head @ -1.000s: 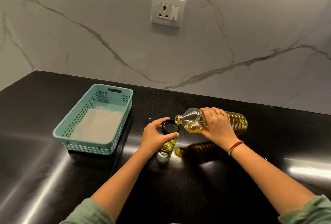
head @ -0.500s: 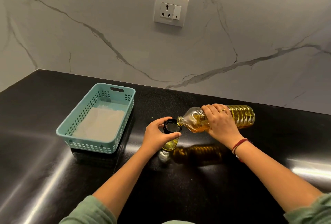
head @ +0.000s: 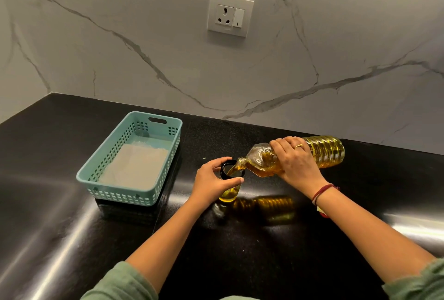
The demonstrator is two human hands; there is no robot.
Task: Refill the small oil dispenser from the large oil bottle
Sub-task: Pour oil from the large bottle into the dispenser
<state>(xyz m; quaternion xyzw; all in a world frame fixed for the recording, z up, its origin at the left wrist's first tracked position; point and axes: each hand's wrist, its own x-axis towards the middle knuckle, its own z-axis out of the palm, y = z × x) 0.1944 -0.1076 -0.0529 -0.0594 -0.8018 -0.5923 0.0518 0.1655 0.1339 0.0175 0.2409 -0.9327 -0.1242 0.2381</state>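
Starting at the right hand (head: 298, 162), fingers are seen curled over the large oil bottle (head: 324, 152), which is clamped just behind its shoulder. The bottle's long axis is laid almost level: the base is carried to the right of the grip and the neck runs leftward, so that the mouth (head: 241, 163) is held just over the black rim of the small oil dispenser (head: 228, 195). Oil appears to be running from mouth to rim. The dispenser is stood upright on the dark countertop (head: 240, 251) and is gripped round its upper part by the left hand (head: 211, 183). Any further tilt is judged best pivoted about the mouth, so that it is kept above the opening.
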